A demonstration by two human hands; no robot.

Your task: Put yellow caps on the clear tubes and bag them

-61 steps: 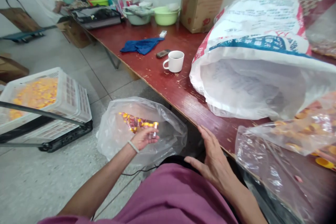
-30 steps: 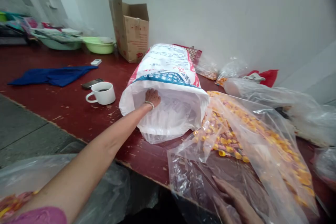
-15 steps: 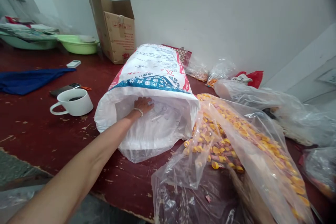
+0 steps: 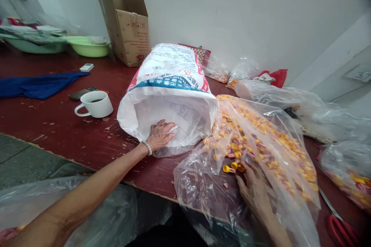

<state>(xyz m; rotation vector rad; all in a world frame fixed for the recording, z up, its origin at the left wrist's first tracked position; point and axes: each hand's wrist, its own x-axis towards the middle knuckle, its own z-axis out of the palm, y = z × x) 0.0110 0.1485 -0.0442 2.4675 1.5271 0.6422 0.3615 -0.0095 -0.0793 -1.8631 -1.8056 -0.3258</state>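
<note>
My left hand [image 4: 159,135], with a beaded bracelet at the wrist, is at the mouth of a white printed sack [image 4: 171,65] lying on its side. Its fingers are closed around a thin silvery metal piece [image 4: 172,129]. Deeper in the sack, small thin rings [image 4: 182,111] lie on the clear plastic liner. On the right, my right hand [image 4: 253,183] reaches inside a large clear plastic bag [image 4: 197,189]. Thumb and fingers are apart there, close to small pink pieces with yellow cup-shaped ends [image 4: 228,169]. Many more of these fill the bag.
A white mug [image 4: 98,104] with dark liquid stands left of the sack, by a dark phone-like object [image 4: 82,93] and blue cloth [image 4: 43,85]. Behind are an open carton [image 4: 133,38] and green basins [image 4: 88,48]. Red-handled scissors [image 4: 342,229] lie at right, near other filled bags [image 4: 348,173].
My left hand has drawn back from deep in the sack to its mouth, with a silvery piece in its fingers. My right hand has moved forward among the yellow-ended pieces.
</note>
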